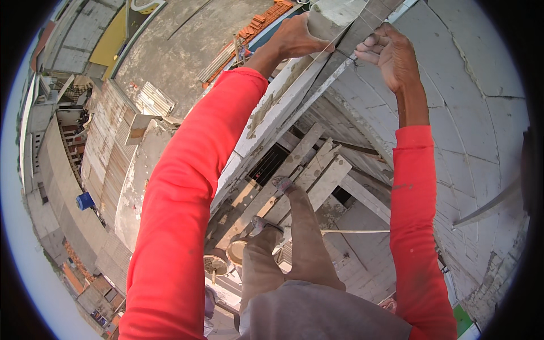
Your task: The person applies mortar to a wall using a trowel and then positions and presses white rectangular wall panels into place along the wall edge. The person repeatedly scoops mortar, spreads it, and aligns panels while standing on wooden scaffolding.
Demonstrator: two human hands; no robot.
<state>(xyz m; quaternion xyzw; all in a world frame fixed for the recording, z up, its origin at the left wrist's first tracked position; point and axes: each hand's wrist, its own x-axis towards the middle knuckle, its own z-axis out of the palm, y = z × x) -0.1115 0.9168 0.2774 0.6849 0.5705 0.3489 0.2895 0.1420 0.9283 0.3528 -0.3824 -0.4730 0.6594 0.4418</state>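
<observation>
The thin string [340,42] is pinched in the right hand [391,54], while the left hand [297,38] grips the wall top [334,11].

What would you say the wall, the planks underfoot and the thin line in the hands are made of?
The wall looks like pale masonry blocks: a grid of mortar joints, matte and dusty. The planks look like rough sawn wood, grey and cement-stained. The line, stretched from the left hand to the right hand, seems thin string; too fine to tell its fibre.
</observation>
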